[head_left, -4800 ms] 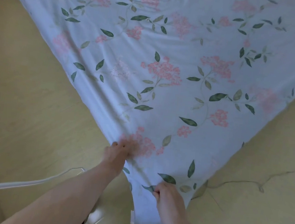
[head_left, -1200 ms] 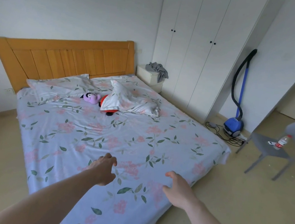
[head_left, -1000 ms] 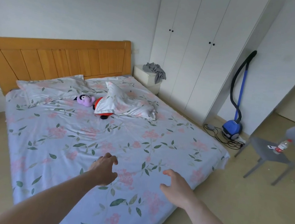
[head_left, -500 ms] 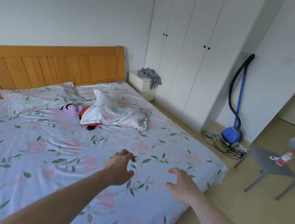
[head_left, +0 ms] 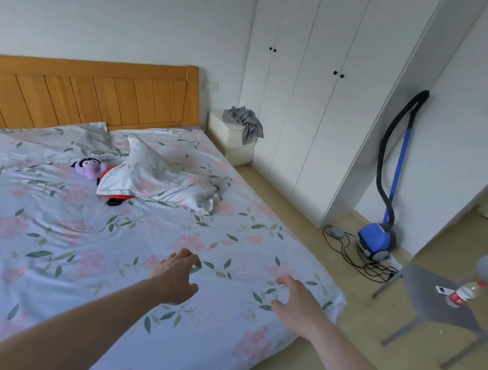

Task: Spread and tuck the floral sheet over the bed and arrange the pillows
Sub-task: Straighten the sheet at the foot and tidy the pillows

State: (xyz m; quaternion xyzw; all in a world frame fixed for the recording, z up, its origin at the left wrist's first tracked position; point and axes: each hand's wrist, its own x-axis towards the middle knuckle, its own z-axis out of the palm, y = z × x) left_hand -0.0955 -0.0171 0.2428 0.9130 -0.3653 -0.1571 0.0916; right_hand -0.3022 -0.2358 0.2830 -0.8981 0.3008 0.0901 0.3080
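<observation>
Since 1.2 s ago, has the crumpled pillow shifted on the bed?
No. The crumpled pillow lies over the red toy, beside the purple plush; only the camera moved.

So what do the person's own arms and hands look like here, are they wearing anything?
Both forearms are bare as far as the picture shows: no sleeves, gloves, watch or bracelet in view. The left hand and the right hand carry no rings that I can make out. No cables or markings on either arm.
</observation>
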